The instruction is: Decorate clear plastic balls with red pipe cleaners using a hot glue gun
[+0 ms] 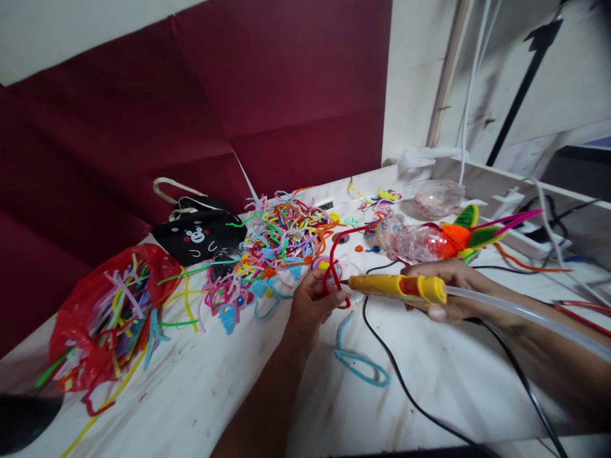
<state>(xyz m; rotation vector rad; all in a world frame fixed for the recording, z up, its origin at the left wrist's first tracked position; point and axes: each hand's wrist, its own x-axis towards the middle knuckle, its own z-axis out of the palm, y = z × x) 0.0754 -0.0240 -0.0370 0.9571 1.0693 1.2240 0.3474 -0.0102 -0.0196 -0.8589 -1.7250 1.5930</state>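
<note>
Near the middle of the table, my left hand (310,298) is closed on a red pipe cleaner (333,262), which bends into a loop above and below the fingertips. My right hand (443,286) grips a yellow hot glue gun (391,286) from the right. The gun's nozzle points left and is close to the red pipe cleaner; I cannot tell whether they touch. A clear glue stick (501,305) runs out of the gun's back end over my right wrist. Just below the hands lies a light blue pipe cleaner (360,367) bent into a loop.
A heap of coloured pipe cleaners (286,229) fills the back middle. To the left are a red plastic bag (71,331) of pipe cleaners and a black drawstring bag (191,226). A wrapped orange and green craft piece (453,238) lies back right. A black cord (396,369) crosses the table.
</note>
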